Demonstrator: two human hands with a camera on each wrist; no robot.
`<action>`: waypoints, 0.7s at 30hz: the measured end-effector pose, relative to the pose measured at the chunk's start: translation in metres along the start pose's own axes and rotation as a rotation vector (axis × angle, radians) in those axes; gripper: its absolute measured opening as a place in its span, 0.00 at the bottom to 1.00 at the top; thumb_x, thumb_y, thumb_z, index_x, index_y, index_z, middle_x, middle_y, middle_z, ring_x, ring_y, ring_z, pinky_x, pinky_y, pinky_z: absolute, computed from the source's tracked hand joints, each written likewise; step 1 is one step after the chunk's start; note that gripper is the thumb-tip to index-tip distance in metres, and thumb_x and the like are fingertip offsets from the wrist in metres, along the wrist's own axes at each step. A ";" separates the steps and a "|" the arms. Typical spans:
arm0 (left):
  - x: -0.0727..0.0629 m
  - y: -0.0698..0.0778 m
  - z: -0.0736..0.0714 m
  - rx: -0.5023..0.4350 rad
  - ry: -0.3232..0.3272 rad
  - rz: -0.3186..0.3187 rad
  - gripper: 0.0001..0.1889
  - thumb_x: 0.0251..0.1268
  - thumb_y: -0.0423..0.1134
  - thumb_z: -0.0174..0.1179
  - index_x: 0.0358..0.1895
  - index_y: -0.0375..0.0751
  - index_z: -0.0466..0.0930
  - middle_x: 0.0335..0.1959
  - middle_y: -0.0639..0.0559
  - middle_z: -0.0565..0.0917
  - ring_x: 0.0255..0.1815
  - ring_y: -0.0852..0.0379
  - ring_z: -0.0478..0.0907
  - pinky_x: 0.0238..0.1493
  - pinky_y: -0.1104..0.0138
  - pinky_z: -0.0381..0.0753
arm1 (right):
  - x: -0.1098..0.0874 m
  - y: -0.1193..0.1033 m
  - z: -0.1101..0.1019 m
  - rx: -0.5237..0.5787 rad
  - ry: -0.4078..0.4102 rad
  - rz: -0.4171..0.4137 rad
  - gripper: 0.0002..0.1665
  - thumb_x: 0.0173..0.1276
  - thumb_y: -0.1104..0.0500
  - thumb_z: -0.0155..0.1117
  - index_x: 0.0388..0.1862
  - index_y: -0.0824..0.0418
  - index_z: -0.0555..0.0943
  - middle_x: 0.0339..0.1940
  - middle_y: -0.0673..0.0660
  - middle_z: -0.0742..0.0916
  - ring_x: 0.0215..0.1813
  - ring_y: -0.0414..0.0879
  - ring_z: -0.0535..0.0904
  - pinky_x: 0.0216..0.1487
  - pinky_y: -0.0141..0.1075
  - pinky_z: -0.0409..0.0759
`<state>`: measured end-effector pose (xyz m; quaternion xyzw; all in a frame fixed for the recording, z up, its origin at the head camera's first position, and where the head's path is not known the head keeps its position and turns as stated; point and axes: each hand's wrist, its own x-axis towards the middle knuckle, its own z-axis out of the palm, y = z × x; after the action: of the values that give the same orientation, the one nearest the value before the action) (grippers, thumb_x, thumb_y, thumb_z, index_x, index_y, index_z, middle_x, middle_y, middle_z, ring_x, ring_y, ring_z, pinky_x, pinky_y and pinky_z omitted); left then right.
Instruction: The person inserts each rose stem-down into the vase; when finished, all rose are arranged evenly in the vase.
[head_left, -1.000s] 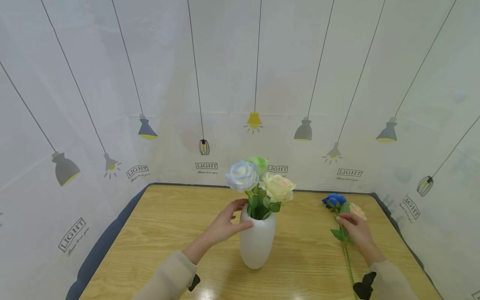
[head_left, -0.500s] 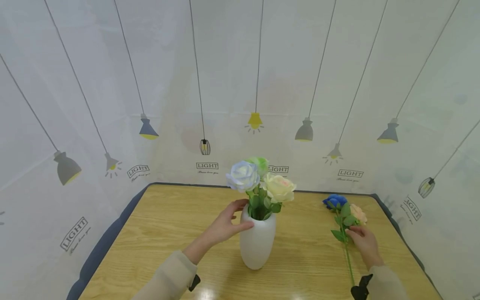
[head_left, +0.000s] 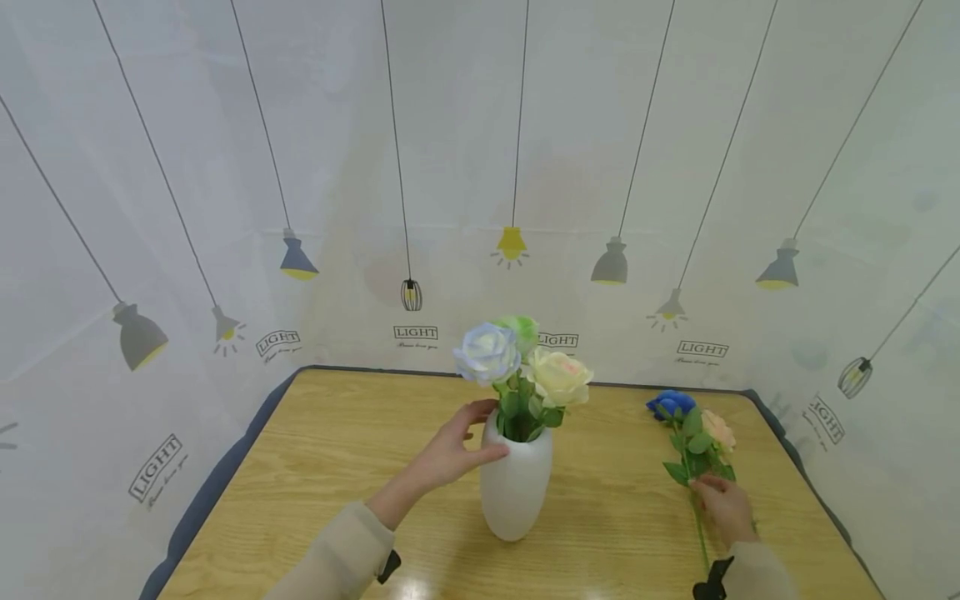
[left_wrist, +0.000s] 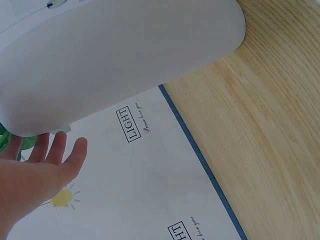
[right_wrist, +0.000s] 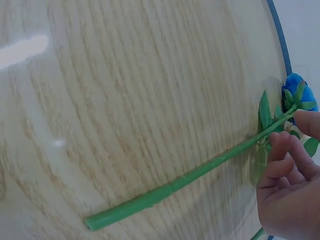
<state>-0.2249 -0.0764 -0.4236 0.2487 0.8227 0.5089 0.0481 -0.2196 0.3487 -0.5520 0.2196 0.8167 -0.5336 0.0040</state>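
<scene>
A white vase (head_left: 514,487) stands upright near the middle of the table, holding a pale blue rose (head_left: 487,353), a cream rose (head_left: 558,377) and a green flower (head_left: 523,332). My left hand (head_left: 453,450) grips its rim from the left, thumb in front and fingers behind. At the right, a blue rose (head_left: 672,404) and a peach rose (head_left: 717,430) lie side by side on the table. My right hand (head_left: 726,505) is at the blue rose's green stem (right_wrist: 190,175), thumb and forefinger pinching it below the leaves, the other fingers curled. Part of the peach rose's stem is hidden under this hand.
The wooden table (head_left: 360,433) has a dark blue edge (head_left: 255,433). Behind and beside it hangs a white backdrop (head_left: 450,150) printed with lamps and lettering. Bare tabletop shows between the vase and the roses on the right.
My right hand has moved down along the blue rose's stem, toward me, uncovering leaves and the peach bloom. My left hand and the vase have stayed in place.
</scene>
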 end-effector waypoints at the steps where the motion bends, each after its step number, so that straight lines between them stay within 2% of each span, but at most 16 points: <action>1: 0.000 0.000 0.000 0.000 0.000 0.001 0.35 0.53 0.52 0.60 0.64 0.47 0.58 0.60 0.53 0.64 0.58 0.53 0.61 0.53 0.49 0.61 | 0.001 0.001 0.000 0.000 0.000 0.007 0.33 0.61 0.53 0.55 0.55 0.77 0.63 0.31 0.60 0.78 0.29 0.45 0.74 0.27 0.36 0.72; 5: 0.000 0.000 0.000 0.003 0.000 0.003 0.35 0.53 0.53 0.60 0.64 0.47 0.58 0.60 0.53 0.64 0.58 0.53 0.61 0.53 0.50 0.61 | 0.003 0.007 0.002 -0.019 0.000 0.024 0.33 0.61 0.52 0.54 0.55 0.77 0.63 0.31 0.59 0.78 0.29 0.44 0.73 0.28 0.35 0.71; 7: 0.000 0.000 0.000 0.002 -0.002 0.005 0.35 0.53 0.52 0.60 0.64 0.47 0.58 0.60 0.53 0.64 0.58 0.52 0.61 0.53 0.50 0.61 | 0.004 0.010 0.003 -0.034 0.015 0.032 0.34 0.61 0.51 0.54 0.55 0.76 0.63 0.32 0.60 0.78 0.31 0.47 0.73 0.30 0.36 0.71; 12: -0.001 0.001 0.000 0.004 -0.004 0.001 0.35 0.54 0.53 0.60 0.64 0.47 0.58 0.60 0.52 0.64 0.58 0.52 0.61 0.52 0.50 0.62 | 0.003 0.016 0.006 -0.097 0.040 0.053 0.36 0.59 0.49 0.55 0.56 0.76 0.62 0.47 0.72 0.72 0.47 0.62 0.68 0.42 0.49 0.68; 15: -0.001 0.001 0.000 0.002 -0.004 0.000 0.35 0.54 0.53 0.60 0.64 0.47 0.58 0.60 0.51 0.64 0.58 0.53 0.61 0.52 0.50 0.62 | 0.003 0.020 0.008 -0.075 0.023 0.068 0.37 0.57 0.51 0.56 0.57 0.76 0.60 0.52 0.75 0.67 0.51 0.65 0.64 0.45 0.51 0.67; 19: -0.001 0.001 0.000 -0.003 -0.003 0.005 0.35 0.54 0.53 0.60 0.64 0.48 0.58 0.59 0.52 0.65 0.58 0.53 0.61 0.52 0.49 0.62 | 0.002 0.019 0.014 0.003 0.091 0.075 0.34 0.52 0.59 0.60 0.55 0.77 0.63 0.50 0.74 0.70 0.48 0.64 0.67 0.34 0.40 0.73; 21: -0.001 0.002 0.000 -0.002 -0.002 0.005 0.35 0.54 0.53 0.60 0.64 0.48 0.58 0.59 0.53 0.65 0.58 0.53 0.61 0.52 0.49 0.61 | 0.001 0.017 0.018 -0.004 0.142 0.064 0.31 0.51 0.62 0.60 0.52 0.77 0.66 0.48 0.74 0.71 0.48 0.64 0.67 0.32 0.39 0.73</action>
<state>-0.2236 -0.0766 -0.4222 0.2512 0.8214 0.5098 0.0478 -0.2181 0.3388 -0.5752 0.2827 0.8086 -0.5148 -0.0365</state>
